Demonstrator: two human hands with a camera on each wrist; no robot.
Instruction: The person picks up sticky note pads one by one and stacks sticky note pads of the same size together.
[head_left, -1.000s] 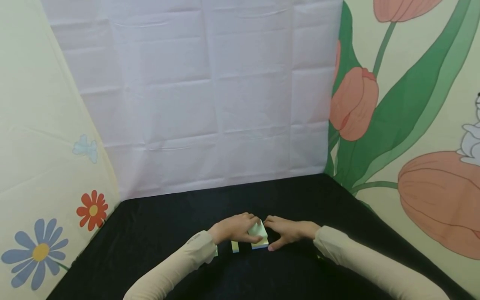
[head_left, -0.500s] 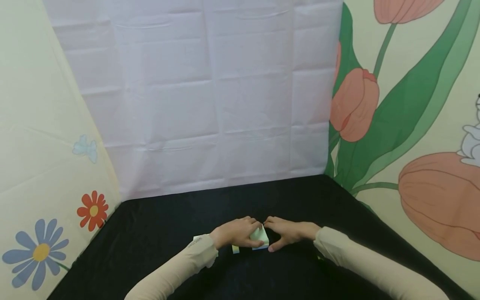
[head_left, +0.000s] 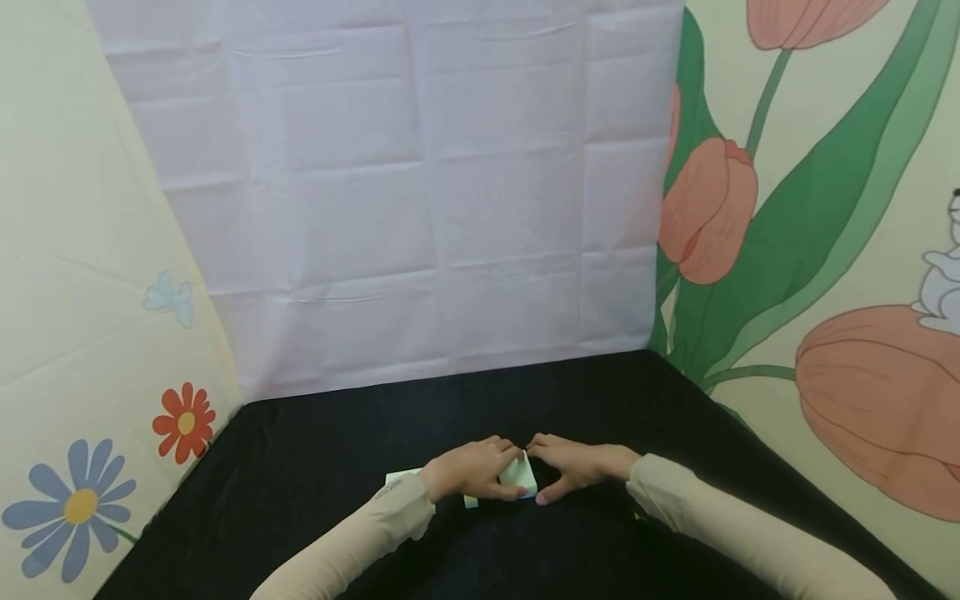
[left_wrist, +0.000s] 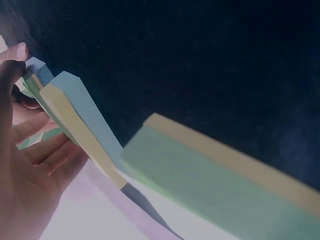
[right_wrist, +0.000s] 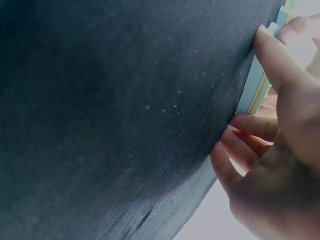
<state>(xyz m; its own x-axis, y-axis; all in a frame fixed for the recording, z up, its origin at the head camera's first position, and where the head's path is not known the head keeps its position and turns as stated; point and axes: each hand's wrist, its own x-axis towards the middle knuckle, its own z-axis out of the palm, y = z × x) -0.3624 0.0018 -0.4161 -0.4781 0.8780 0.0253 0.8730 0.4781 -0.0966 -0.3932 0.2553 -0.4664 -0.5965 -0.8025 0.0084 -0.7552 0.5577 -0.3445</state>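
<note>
A small stack of pastel pads (head_left: 519, 473), which look like sticky notes, lies on the black cloth with green on top and blue lowest. My left hand (head_left: 474, 468) grips it from the left, thumb at the near side and fingers over the far side. On its right edge, my right hand (head_left: 576, 463) holds the corners between thumb and fingertips; the right wrist view shows these at either end of a blue layer (right_wrist: 252, 82). Beside the left hand is a narrow blue-and-yellow pad (left_wrist: 85, 120), partly hidden under that hand in the head view.
A green-and-yellow block (left_wrist: 220, 175) lies nearer the left wrist; its pale green corner (head_left: 401, 475) shows behind the left sleeve. A small yellow-green bit (head_left: 638, 517) peeks out below the right cuff. Black cloth (head_left: 337, 433) covers the table, with a white sheet (head_left: 427, 208) hanging behind.
The green top pad has come down toward me over the yellow layer, and the stack's edges line up more. My left hand moved slightly nearer, uncovering the green corner behind its sleeve; my right stayed nearly still.
</note>
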